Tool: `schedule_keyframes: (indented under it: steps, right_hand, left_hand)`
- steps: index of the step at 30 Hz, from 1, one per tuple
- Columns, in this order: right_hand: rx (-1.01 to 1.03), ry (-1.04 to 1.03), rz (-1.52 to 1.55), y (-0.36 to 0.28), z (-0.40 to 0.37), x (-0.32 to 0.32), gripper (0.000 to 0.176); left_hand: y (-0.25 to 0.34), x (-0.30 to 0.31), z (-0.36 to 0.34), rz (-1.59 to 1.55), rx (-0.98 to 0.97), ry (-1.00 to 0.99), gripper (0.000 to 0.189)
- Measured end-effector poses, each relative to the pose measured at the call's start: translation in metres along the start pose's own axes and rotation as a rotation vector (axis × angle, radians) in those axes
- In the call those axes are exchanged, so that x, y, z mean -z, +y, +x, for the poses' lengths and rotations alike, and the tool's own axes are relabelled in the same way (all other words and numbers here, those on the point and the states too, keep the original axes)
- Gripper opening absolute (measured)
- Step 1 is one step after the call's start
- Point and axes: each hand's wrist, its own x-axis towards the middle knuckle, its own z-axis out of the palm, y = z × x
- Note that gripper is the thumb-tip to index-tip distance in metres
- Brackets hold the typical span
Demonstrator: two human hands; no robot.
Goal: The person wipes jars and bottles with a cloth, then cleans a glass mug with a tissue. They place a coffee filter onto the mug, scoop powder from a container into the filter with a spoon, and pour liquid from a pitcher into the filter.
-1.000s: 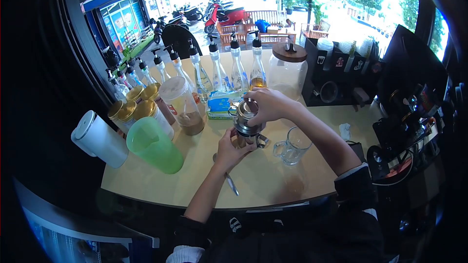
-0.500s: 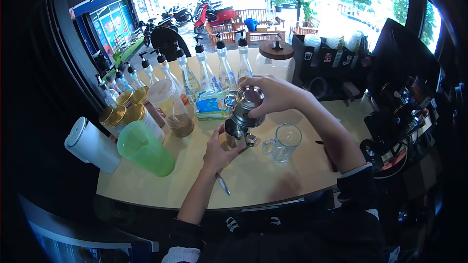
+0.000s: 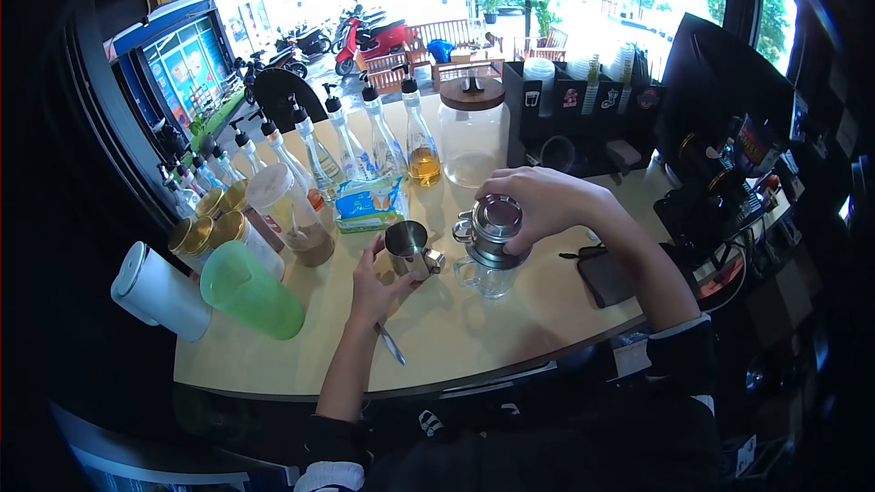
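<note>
My right hand (image 3: pixel 547 210) grips a metal drip filter (image 3: pixel 498 226) by its upper part, over a clear glass mug (image 3: pixel 493 282). Whether the filter rests on the mug's rim or hangs just above it, I cannot tell. To the left, my left hand (image 3: pixel 378 282) is wrapped round a small steel cup (image 3: pixel 406 248) with a metal handle on its right. The cup's open top faces up. Below that hand, a spoon (image 3: pixel 391 344) lies on the wooden counter (image 3: pixel 456 351).
Pump bottles (image 3: pixel 424 150) line the back beside a lidded glass jar (image 3: pixel 474 132). A wipes pack (image 3: pixel 369 205), a powder container (image 3: pixel 292 214), a green pitcher (image 3: pixel 251 292) and a white jug (image 3: pixel 162 292) stand left. A dark pouch (image 3: pixel 606 275) lies right.
My right hand has carried the filter from above the steel cup rightward to over the glass mug. My left hand still holds the cup. The camera view has shifted, moving the scene left.
</note>
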Motion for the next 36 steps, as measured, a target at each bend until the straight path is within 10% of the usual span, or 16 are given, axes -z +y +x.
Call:
schedule_keyframes:
  steps: [24, 36]
  right_hand:
    - [0.159, 0.207, 0.166, 0.032, -0.014, -0.001, 0.075]
    - [-0.223, 0.278, 1.817, 0.150, -0.027, -0.112, 0.041]
  left_hand:
    - [-0.011, 0.006, -0.003, -0.028, 0.003, 0.075, 0.088]
    - [0.025, -0.005, -0.007, -0.201, -0.050, 0.287, 0.052]
